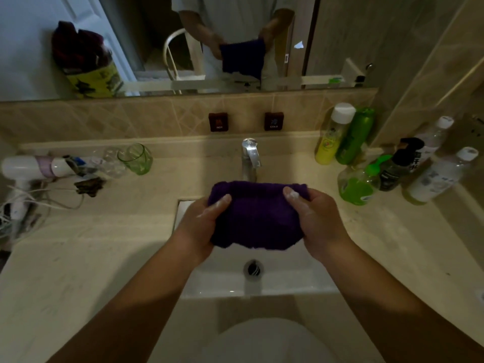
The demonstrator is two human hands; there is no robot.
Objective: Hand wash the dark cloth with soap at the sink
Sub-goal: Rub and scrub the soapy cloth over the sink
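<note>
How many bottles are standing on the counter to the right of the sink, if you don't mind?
6, maybe more hidden: yellow bottle, green bottle, green-soap pump bottle, dark pump bottle, two clear white-capped bottles.

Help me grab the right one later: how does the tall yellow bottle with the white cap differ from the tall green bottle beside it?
The tall yellow bottle with the white cap has a clear upper part and a printed label; the tall green bottle is green all over, cap included. The yellow one stands left, the green one right. Both lean against the back ledge, touching.

A white plastic hair dryer (31, 167) lies on the beige stone counter (91, 231) at the left, near a green transparent glass cup (136, 158). At the right stand a yellow bottle with white cap (331, 134), a green tall bottle (355, 137) and a black pump bottle (398, 166).
</note>
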